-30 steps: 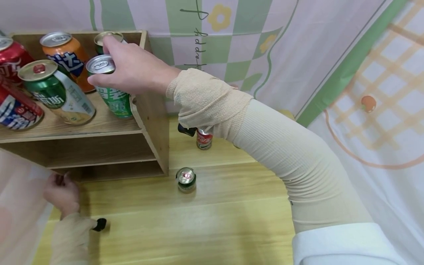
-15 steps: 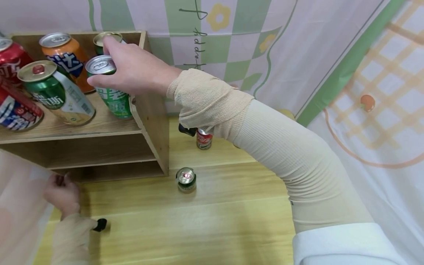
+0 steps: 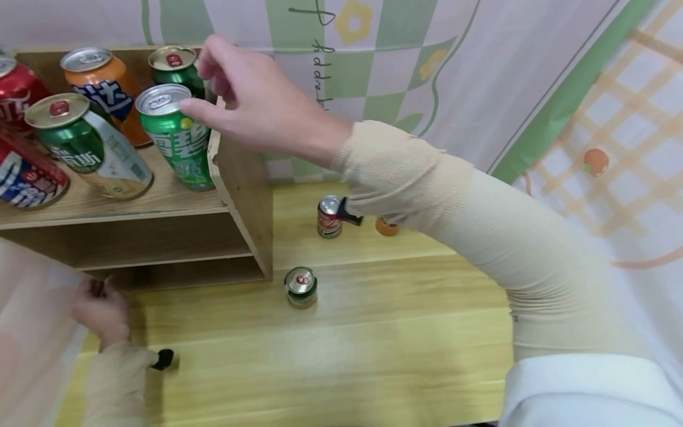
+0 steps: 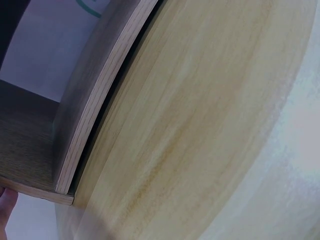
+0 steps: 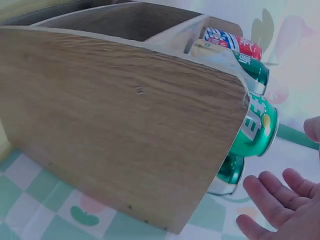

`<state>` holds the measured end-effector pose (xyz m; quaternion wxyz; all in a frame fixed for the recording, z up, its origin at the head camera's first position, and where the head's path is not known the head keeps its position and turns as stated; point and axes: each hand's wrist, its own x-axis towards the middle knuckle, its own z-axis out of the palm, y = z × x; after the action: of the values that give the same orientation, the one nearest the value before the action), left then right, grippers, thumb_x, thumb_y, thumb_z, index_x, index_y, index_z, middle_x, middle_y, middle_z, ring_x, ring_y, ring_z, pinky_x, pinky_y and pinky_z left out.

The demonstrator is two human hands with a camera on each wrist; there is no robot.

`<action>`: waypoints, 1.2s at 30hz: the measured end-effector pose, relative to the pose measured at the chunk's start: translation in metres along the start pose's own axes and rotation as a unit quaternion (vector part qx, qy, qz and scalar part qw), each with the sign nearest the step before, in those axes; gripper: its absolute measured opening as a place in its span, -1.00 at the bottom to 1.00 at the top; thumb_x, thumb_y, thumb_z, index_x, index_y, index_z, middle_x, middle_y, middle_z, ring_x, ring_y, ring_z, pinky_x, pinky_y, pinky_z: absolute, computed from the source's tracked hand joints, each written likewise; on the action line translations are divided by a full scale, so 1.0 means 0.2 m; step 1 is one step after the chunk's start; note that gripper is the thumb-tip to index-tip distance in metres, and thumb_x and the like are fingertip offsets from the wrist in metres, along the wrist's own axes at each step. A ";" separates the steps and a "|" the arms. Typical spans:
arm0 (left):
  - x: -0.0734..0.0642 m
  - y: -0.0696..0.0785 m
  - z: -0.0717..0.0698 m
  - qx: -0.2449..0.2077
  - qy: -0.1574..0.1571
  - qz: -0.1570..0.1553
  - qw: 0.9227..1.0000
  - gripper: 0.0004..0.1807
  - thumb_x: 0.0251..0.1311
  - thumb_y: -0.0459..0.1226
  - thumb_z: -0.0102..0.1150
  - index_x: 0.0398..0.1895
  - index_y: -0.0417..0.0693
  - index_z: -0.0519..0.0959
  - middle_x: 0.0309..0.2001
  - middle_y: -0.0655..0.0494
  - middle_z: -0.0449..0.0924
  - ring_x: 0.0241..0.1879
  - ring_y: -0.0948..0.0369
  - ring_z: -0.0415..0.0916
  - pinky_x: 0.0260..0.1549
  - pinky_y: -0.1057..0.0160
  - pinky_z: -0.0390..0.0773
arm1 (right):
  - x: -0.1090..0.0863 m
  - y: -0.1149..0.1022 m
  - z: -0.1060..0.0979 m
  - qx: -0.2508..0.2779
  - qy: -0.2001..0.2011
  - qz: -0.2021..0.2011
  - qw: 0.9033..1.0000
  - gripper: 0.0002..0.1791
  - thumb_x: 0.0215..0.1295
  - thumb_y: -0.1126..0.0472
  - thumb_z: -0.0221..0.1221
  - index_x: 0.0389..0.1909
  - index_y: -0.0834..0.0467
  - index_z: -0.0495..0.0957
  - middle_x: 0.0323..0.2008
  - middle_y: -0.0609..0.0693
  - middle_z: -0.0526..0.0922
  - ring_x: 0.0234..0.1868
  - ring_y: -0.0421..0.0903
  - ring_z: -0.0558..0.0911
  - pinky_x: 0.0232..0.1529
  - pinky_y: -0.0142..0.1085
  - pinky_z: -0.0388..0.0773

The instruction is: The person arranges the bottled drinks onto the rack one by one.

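A green Sprite can [image 3: 178,139] stands upright at the right end of the wooden shelf's [image 3: 117,207] top level. Just right of it is my right hand [image 3: 261,95], its fingers spread and loosely bent with nothing between them. In the right wrist view, that hand [image 5: 292,205] is apart from the cans beyond the side panel [image 5: 125,110]. Behind the Sprite can stands a dark green can [image 3: 176,65] with a gold lid. My left hand [image 3: 104,311] grips the shelf's lower left edge, and a finger [image 4: 6,202] shows against that panel in the left wrist view.
Also on the top level are an orange can [image 3: 101,89], a green-and-gold can [image 3: 88,145] and red cans [image 3: 29,172]. On the table [image 3: 320,362] stand a green can [image 3: 301,287], a red can [image 3: 329,217] and an orange can [image 3: 386,226]. A patterned curtain [image 3: 347,77] hangs behind.
My right hand has let go of the Sprite can and moved to the right, its fingers opening. The Sprite can stays in place; my left hand has not moved.
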<state>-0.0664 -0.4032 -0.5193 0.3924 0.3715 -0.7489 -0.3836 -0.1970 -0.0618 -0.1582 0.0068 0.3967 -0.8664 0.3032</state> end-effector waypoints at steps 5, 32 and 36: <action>-0.01 -0.02 -0.01 0.001 0.003 0.006 1.000 -0.88 0.26 -0.42 0.14 -0.37 -0.37 0.57 -0.57 0.82 0.23 -0.43 0.70 0.25 -0.28 0.62 0.33 | -0.13 0.15 -0.02 0.049 0.019 -0.034 0.998 -0.69 0.45 0.08 0.22 0.02 0.17 0.43 -0.15 -0.08 0.56 -0.13 -0.28 0.53 -0.01 -0.48 0.48; 0.01 0.00 0.01 0.035 -0.014 0.010 0.999 -0.82 0.32 -0.39 0.16 -0.22 -0.44 0.58 -0.39 0.28 0.48 -0.39 0.71 0.19 -0.20 0.59 0.36 | -0.89 0.91 0.77 0.273 -0.036 -0.058 0.960 -0.12 0.04 0.34 0.49 0.36 0.32 0.26 0.33 0.19 0.41 0.34 0.08 0.43 0.34 -0.05 0.43; 0.02 0.00 0.01 0.037 -0.011 0.009 0.999 -0.83 0.31 -0.40 0.16 -0.24 -0.44 0.57 -0.42 0.36 0.45 -0.41 0.71 0.19 -0.21 0.60 0.36 | -0.97 0.96 0.96 0.309 -0.036 -0.004 0.950 0.03 0.03 0.33 0.51 0.48 0.28 0.12 0.42 0.18 0.31 0.41 0.11 0.35 0.40 0.00 0.35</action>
<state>-0.0705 -0.4067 -0.5185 0.3736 0.3749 -0.7701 -0.3561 -0.1530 0.0660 -0.4634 -0.1464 0.3933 -0.7285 0.5414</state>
